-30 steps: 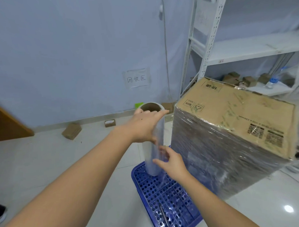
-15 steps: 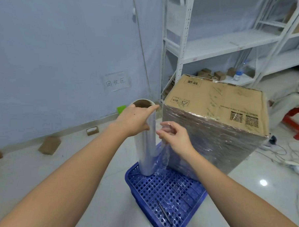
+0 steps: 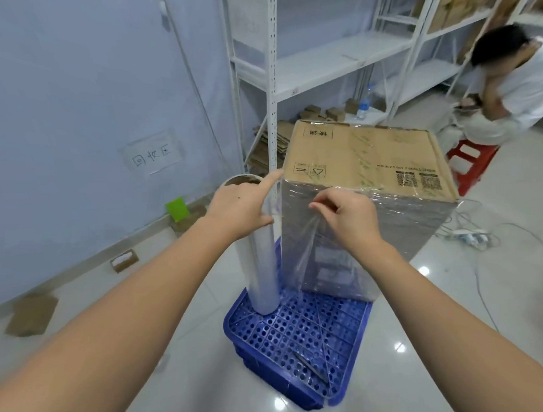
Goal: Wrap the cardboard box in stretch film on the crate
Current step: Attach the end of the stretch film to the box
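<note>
Your left hand (image 3: 239, 207) grips the top of the stretch film roll (image 3: 261, 262), index finger stretched over the open cardboard core, with the roll standing upright on the blue perforated crate (image 3: 301, 338). Your right hand (image 3: 348, 218) pinches the loose sheet of film (image 3: 306, 244) that runs from the roll to the near face of the cardboard box (image 3: 367, 158). The box stands on the far part of the crate, its sides covered in film and its top bare. Beyond it are white metal shelves (image 3: 320, 63), and a seated person (image 3: 514, 92) on a red stool (image 3: 470, 163) at the right.
</note>
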`<state>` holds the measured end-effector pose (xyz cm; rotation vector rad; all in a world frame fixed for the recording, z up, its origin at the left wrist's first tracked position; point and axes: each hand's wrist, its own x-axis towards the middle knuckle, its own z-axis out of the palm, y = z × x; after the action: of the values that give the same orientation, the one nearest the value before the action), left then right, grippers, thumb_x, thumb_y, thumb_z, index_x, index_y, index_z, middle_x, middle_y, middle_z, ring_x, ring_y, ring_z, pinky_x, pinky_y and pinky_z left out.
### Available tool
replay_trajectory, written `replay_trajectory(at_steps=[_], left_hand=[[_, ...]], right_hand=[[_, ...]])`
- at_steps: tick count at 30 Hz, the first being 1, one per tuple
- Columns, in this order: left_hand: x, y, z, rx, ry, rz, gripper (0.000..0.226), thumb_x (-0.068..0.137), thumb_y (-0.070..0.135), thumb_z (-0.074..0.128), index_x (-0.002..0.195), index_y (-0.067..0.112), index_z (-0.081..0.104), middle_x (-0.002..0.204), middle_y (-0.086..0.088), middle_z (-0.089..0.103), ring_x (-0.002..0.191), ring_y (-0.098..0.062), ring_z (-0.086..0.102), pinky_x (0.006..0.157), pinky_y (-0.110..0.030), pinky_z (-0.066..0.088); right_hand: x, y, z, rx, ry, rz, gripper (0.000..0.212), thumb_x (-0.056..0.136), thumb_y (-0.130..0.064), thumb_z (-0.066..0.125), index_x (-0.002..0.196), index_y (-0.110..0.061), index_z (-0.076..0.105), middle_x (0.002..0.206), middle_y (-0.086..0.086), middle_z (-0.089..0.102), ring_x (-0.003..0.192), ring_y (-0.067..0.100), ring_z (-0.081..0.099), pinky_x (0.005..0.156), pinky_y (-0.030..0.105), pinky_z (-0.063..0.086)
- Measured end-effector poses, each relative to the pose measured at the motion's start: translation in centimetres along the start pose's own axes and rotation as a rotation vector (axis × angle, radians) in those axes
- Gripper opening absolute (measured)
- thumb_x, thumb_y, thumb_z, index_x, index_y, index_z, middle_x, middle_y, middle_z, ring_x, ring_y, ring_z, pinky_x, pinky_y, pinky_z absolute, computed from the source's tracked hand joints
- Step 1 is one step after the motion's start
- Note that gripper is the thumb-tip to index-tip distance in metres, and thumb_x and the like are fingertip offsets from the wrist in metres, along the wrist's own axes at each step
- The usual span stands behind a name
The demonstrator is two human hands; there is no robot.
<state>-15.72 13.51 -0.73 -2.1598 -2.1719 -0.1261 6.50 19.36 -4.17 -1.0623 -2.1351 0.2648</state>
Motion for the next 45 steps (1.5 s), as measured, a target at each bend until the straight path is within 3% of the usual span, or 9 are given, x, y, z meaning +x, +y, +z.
replay_trajectory(at_steps=[3, 7, 10, 14, 17, 21, 27, 36, 45], left_hand=[[0.8, 0.2, 1.0, 0.018, 0.047, 0.010, 0.087, 0.093, 0.057, 0.062, 0.159, 0.047, 0.006, 0.086, 0.003, 0.062, 0.077, -0.022, 0.064, 0.059, -0.035, 0.053], [1.8, 0.6, 1.7, 0.055, 0.048, 0.007, 0.080, 0.096, 0.060, 0.054, 0.159, 0.050, 0.005, 0.085, 0.000, 0.064, 0.072, -0.021, 0.063, 0.058, -0.034, 0.053], [2.2, 1.1, 1.6, 0.051, 0.015, 0.018, 0.077, 0.095, 0.063, 0.055, 0.156, 0.045, 0.011, 0.092, 0.000, 0.068, 0.078, -0.024, 0.067, 0.060, -0.034, 0.051], [2.6, 2.1, 1.5, -0.012, 0.009, -0.018, 0.067, 0.092, 0.068, 0.056, 0.140, 0.033, 0.026, 0.090, -0.001, 0.070, 0.075, -0.026, 0.067, 0.066, -0.040, 0.058], [3.1, 2.6, 1.5, 0.005, -0.006, -0.036, 0.075, 0.095, 0.069, 0.043, 0.153, 0.030, 0.016, 0.088, -0.004, 0.068, 0.076, -0.028, 0.066, 0.068, -0.040, 0.057], [3.3, 2.9, 1.6, 0.044, 0.002, -0.079, 0.068, 0.101, 0.064, 0.039, 0.157, 0.032, 0.017, 0.099, -0.008, 0.071, 0.083, -0.029, 0.068, 0.066, -0.037, 0.053], [3.0, 4.2, 1.7, 0.085, 0.068, -0.153, 0.059, 0.104, 0.063, 0.033, 0.155, 0.035, 0.024, 0.094, -0.006, 0.071, 0.077, -0.027, 0.065, 0.055, -0.032, 0.037], [2.9, 4.6, 1.3, 0.056, 0.039, -0.182, 0.062, 0.103, 0.066, 0.034, 0.154, 0.034, 0.021, 0.082, -0.002, 0.064, 0.063, -0.023, 0.055, 0.048, -0.030, 0.030], [2.6, 4.7, 0.9, 0.025, 0.014, -0.181, 0.064, 0.103, 0.063, 0.038, 0.157, 0.034, 0.019, 0.087, -0.003, 0.067, 0.065, -0.022, 0.055, 0.048, -0.030, 0.030]], right_hand=[[-0.1, 1.3, -0.2, -0.049, 0.102, -0.065, 0.010, 0.083, -0.027, 0.077, 0.086, -0.019, 0.073, 0.077, -0.003, 0.060, 0.081, 0.017, 0.052, 0.063, 0.032, 0.045], [0.0, 2.3, -0.1, -0.152, 0.172, -0.181, 0.015, 0.085, -0.022, 0.076, 0.082, -0.009, 0.068, 0.087, 0.006, 0.057, 0.089, 0.026, 0.049, 0.075, 0.041, 0.042], [0.4, 2.9, -0.2, -0.135, 0.126, -0.142, 0.014, 0.086, -0.019, 0.073, 0.082, -0.009, 0.064, 0.105, 0.010, 0.062, 0.105, 0.027, 0.055, 0.090, 0.042, 0.043], [0.8, 3.3, -0.6, -0.092, 0.053, -0.109, 0.011, 0.084, -0.014, 0.074, 0.082, -0.012, 0.063, 0.102, 0.005, 0.068, 0.100, 0.023, 0.059, 0.086, 0.041, 0.045], [1.0, 3.2, -1.0, -0.101, 0.025, -0.072, 0.014, 0.082, -0.014, 0.076, 0.084, -0.014, 0.062, 0.098, 0.003, 0.067, 0.094, 0.022, 0.058, 0.082, 0.036, 0.040], [1.7, 3.0, -1.3, -0.125, -0.044, 0.004, 0.027, 0.083, -0.025, 0.076, 0.105, -0.018, 0.062, 0.099, -0.002, 0.065, 0.092, 0.022, 0.056, 0.084, 0.035, 0.039], [2.9, 2.6, -1.2, -0.339, -0.144, -0.108, 0.067, 0.071, -0.064, 0.072, 0.125, -0.025, 0.063, 0.128, -0.009, 0.058, 0.109, 0.021, 0.048, 0.086, 0.037, 0.035], [2.8, 3.5, -1.2, -0.136, -0.089, -0.083, 0.018, 0.084, -0.022, 0.075, 0.099, -0.014, 0.071, 0.117, -0.005, 0.069, 0.099, 0.021, 0.053, 0.086, 0.036, 0.047], [2.6, 2.5, -0.4, -0.325, -0.037, -0.107, 0.047, 0.074, -0.059, 0.074, 0.100, -0.021, 0.064, 0.103, -0.006, 0.064, 0.088, 0.023, 0.050, 0.074, 0.039, 0.039]])
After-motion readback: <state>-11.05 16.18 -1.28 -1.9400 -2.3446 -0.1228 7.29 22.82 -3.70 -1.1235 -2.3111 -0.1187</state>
